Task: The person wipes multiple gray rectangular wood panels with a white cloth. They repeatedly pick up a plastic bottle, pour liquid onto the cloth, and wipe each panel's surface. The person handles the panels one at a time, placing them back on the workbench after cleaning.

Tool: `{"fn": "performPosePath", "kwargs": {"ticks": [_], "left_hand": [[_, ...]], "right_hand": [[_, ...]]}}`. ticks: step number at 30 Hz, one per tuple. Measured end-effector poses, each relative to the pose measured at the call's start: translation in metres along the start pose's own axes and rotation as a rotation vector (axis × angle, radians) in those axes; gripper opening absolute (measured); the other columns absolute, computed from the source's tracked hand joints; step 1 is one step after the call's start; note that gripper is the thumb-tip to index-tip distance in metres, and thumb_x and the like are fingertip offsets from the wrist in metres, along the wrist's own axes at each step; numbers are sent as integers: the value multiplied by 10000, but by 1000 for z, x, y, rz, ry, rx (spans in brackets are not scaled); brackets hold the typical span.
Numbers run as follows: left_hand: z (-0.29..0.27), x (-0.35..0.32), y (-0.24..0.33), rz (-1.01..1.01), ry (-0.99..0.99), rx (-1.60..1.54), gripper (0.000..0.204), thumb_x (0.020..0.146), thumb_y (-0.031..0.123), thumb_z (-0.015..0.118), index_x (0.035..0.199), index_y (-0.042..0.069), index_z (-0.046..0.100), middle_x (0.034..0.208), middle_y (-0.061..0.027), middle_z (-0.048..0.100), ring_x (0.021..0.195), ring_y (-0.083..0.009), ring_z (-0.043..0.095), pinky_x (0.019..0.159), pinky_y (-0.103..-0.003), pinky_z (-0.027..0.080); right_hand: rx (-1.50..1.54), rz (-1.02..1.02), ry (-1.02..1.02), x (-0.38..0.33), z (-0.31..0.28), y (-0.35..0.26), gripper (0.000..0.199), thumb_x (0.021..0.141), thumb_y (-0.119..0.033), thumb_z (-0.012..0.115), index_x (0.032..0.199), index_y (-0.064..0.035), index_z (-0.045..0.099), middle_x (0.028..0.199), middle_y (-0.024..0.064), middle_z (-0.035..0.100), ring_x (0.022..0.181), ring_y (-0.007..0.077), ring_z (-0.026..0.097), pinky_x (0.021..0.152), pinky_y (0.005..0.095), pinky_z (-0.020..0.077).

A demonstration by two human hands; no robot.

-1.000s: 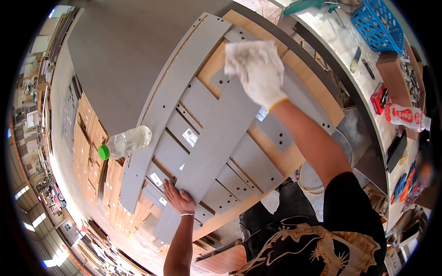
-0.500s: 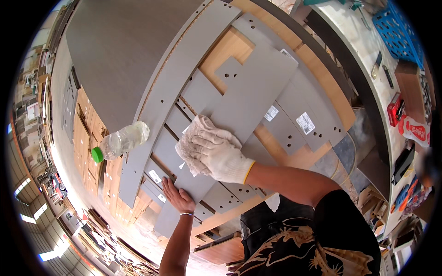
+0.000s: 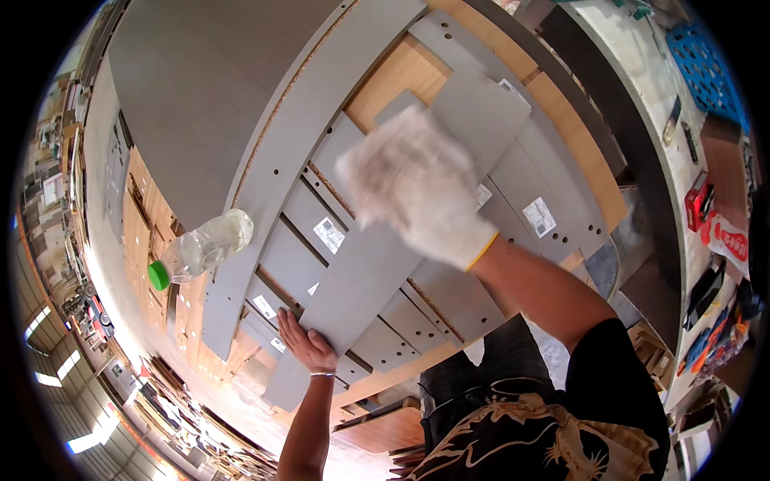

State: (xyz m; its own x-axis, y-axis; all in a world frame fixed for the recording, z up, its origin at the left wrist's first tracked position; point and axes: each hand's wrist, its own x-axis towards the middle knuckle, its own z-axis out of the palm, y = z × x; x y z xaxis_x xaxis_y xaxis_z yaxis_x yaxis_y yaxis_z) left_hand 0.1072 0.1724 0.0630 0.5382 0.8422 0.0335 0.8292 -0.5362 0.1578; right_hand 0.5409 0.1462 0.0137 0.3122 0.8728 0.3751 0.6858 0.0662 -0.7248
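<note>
A long grey board (image 3: 361,276) lies slantwise across other grey panels in front of me. My left hand (image 3: 307,343), bare, with a thin band at the wrist, rests flat on the near end of this board, fingers stretched out. Over its farther half is my right hand (image 3: 445,216) in a white knitted glove with a yellow cuff, blurred by motion. Under that glove is a whitish cloth (image 3: 393,160), held against the board; the fingers are smeared.
Left of the board, a clear bottle (image 3: 204,247) with a green cap lies on its side. Drilled panels with white labels (image 3: 539,217) spread around. To the right, a worktop (image 3: 642,88) carries a blue basket (image 3: 706,68), a red box (image 3: 697,196) and tools. A large dark panel (image 3: 200,96) lies far left.
My right hand and the cloth have moved away from me and to the right along the board, uncovering a labelled panel. My left hand stays at the near end.
</note>
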Motion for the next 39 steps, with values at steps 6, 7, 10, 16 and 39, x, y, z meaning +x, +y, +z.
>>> {"fn": "performPosePath", "kwargs": {"ticks": [6,7,10,16,39], "left_hand": [[1,4,2,11,0,4,646,1112,397,313,1550,-65,417,1648,-255,398,1545,-468,330,1271,-576,228],[-1,3,2,14,1,5,647,1112,398,311,1550,-66,417,1649,-255,397,1546,-466,328,1272,-575,227],[-1,4,4,8,-8,-1,655,1113,403,304,1547,-74,415,1649,-262,392,1550,-460,323,1274,-572,222],[-1,4,3,8,-9,4,659,1114,408,305,1545,-79,416,1647,-269,390,1546,-464,324,1274,-570,225],[4,7,2,36,6,-2,662,1113,415,308,1551,-71,410,1642,-275,396,1535,-467,344,1269,-582,234]], "right_hand": [[-677,39,-272,1,-48,-14,418,1062,-281,487,1415,-111,632,1428,97,651,1382,287,542,1225,471,326],[-657,16,-317,-1,-44,-20,419,1053,-289,497,1401,-109,644,1412,92,663,1389,283,536,1225,468,322],[-419,51,-161,14,-63,-22,434,1005,-336,546,1339,-105,698,1357,73,705,1413,263,511,1230,467,301],[-478,42,-222,4,-42,-30,415,978,-320,596,1340,-151,710,1336,60,711,1409,282,517,1244,507,273],[330,540,241,19,2,-44,480,977,-283,556,1398,-58,613,1396,151,641,1410,305,500,1258,502,272]]}}
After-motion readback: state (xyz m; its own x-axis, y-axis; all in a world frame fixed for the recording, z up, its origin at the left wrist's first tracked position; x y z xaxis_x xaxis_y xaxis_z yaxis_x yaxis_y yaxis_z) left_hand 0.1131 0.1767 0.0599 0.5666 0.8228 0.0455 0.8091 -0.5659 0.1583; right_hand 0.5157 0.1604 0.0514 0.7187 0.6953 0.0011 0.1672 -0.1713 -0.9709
